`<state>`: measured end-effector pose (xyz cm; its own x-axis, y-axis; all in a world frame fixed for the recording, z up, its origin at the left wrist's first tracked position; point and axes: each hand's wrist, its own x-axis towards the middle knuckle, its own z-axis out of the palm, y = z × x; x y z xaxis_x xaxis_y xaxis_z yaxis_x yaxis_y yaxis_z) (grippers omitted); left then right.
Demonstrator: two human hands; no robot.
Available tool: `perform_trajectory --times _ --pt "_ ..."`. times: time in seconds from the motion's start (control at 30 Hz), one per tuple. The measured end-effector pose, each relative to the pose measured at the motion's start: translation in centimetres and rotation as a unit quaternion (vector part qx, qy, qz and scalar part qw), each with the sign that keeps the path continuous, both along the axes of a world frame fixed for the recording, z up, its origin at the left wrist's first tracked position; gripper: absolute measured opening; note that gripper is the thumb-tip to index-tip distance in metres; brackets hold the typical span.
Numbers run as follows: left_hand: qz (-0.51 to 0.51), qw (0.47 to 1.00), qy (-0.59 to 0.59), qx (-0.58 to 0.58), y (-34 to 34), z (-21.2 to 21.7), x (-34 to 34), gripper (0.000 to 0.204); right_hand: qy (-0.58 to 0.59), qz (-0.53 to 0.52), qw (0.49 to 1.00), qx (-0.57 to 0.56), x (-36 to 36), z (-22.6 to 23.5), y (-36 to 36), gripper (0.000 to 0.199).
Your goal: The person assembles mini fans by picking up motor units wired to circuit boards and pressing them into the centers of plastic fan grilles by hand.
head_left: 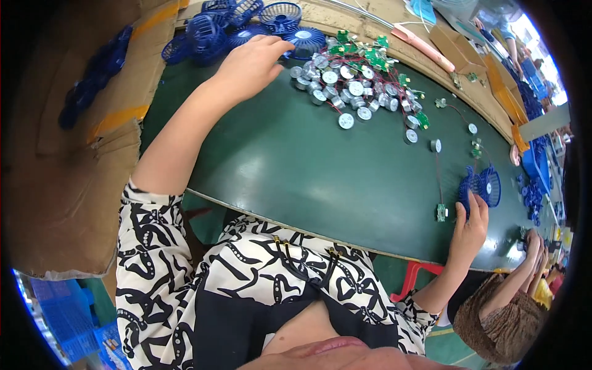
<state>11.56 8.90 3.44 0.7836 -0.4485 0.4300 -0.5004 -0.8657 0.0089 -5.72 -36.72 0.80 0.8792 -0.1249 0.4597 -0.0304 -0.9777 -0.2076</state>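
Left hand [250,61]: fingers loosely curled, holding nothing, tips reaching to a blue fan grille [305,40] at the far table edge. More blue grilles [213,31] heaped just left of it. Pile of small round silver motors [345,86] with red wires and green circuit boards [357,52] just right of the hand.

Right hand [468,228]: fingers closed on a blue fan grille assembly [481,185] near the right end.

Green table [308,166]: broad bare middle between the hands. Cardboard box [68,154] abuts the left edge.

A blue round fan grille [306,40] is touched at the motor pile's [354,86] left; another grille [489,185] stands tilted, well right of it.
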Motion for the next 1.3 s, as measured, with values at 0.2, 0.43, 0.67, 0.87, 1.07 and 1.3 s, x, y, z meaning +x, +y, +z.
perform_trajectory --times 0.2,0.43,0.67,0.87,1.07,1.3 --pt "0.053 0.998 -0.042 0.014 -0.4 -3.4 3.6 0.015 -0.09 -0.013 0.993 -0.076 -0.6 0.6 1.3 0.036" --pt "0.007 0.97 -0.156 -0.186 0.5 0.6 -0.4 0.016 0.0 0.087 0.996 -0.01 -2.4 -0.6 6.4 0.035" --pt "0.02 0.783 0.234 -0.577 -1.9 1.0 -10.8 0.014 0.043 0.283 0.957 0.046 -0.9 0.4 12.9 0.055" --pt "0.043 0.755 0.34 -0.559 -2.9 -2.3 -15.6 0.012 -0.023 0.276 0.961 0.014 1.1 1.9 11.3 0.053" --pt "0.023 0.946 0.148 -0.288 -1.6 -1.8 -15.6 0.029 0.035 0.224 0.969 -0.102 5.3 2.0 7.5 0.04" --pt "-0.108 0.961 0.169 -0.189 -0.4 -2.1 -16.2 0.046 0.145 0.217 0.965 0.009 5.4 2.0 7.2 0.023"
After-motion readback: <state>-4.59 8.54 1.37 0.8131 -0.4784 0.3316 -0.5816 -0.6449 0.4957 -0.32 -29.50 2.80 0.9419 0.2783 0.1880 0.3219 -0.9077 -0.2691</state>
